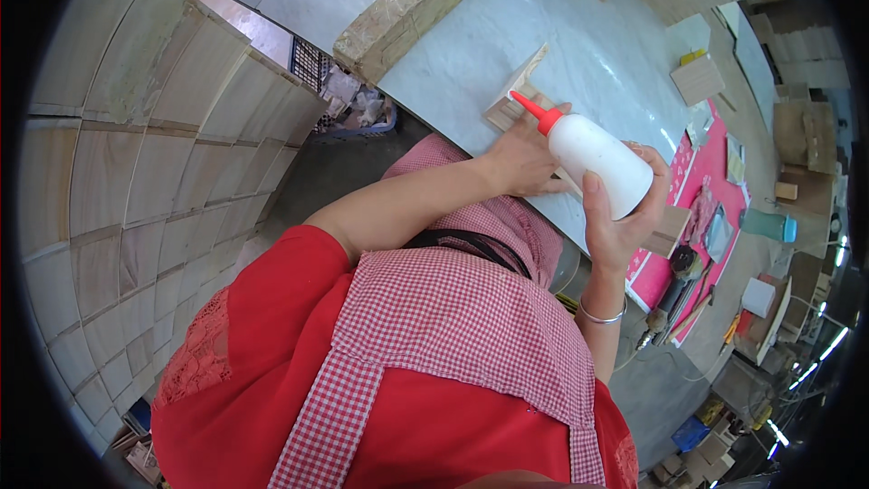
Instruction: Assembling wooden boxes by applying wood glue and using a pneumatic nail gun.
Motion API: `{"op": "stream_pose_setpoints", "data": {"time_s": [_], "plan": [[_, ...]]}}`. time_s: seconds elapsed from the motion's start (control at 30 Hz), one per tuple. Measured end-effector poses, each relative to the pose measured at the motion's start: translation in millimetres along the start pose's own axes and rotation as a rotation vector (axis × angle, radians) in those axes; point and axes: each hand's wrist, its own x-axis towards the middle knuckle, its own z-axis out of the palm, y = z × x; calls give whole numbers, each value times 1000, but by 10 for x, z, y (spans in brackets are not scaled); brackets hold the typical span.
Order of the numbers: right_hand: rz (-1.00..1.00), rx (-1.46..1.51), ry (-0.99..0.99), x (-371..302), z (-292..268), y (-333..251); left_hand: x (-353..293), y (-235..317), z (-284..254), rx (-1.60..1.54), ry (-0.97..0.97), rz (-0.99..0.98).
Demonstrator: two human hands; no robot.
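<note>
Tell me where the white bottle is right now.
In the head view, right of centre, the white bottle is in the right hand, its red nozzle pointing toward the wooden piece at the left hand.

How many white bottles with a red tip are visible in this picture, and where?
1. The white bottle is in the right hand, its red tip near the wooden piece. Others may be hidden behind the stacked wood.

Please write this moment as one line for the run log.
Right hand: holds bottle, tilted; left hand: on wood; red tip: near wood, contact unclear
</note>
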Motion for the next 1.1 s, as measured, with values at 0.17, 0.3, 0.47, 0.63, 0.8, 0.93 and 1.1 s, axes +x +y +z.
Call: {"op": "stream_pose_setpoints", "data": {"time_s": [0.17,0.3,0.47,0.63,0.8,0.93,1.1], "plan": [[-22,-65,26,94,0,20,32,6,-20,-18,-62,-7],[-19,-99,53,192,17,55,49,47,-187,-2,-198,-36],[13,-63,118,336,74,89,26,38,-132,15,-150,-10],[24,-93,140,455,95,126,9,26,-83,-6,-113,-15],[49,-92,116,427,72,86,17,19,-104,-14,-122,-17],[113,-45,51,329,33,-40,18,13,-67,-37,-130,-30],[229,76,56,213,-79,-133,44,15,-35,-84,-136,-45]]}}
